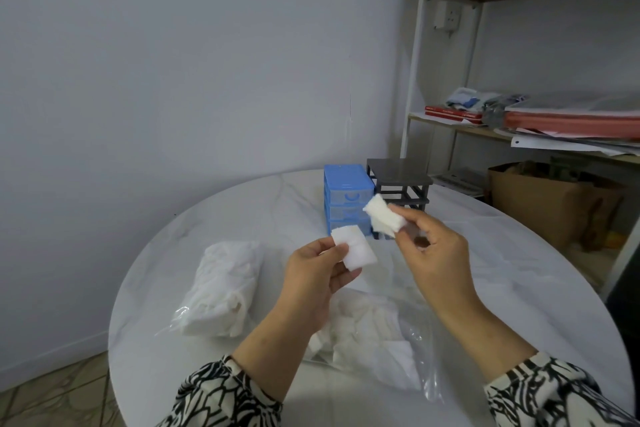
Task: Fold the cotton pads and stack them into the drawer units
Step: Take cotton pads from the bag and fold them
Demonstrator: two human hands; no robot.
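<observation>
Above the white tabletop (pixel 242 211), left hand (pixel 313 276) pinches a flat cotton pad (pixel 355 248); right hand (pixel 433 253) grips a folded pad (pixel 382 215) near the blue drawer unit (pixel 346 191).

surface: round white table (pixel 485 253) | on it: blue drawer unit (pixel 348 198); black drawer frame (pixel 398 180); two plastic bags of pads (pixel 221 291)

No text, label, brand or number can be read on anything here.

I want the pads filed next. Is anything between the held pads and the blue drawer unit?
No object lies between; both pads are held just before the blue drawer unit, but its drawers look closed.
</observation>
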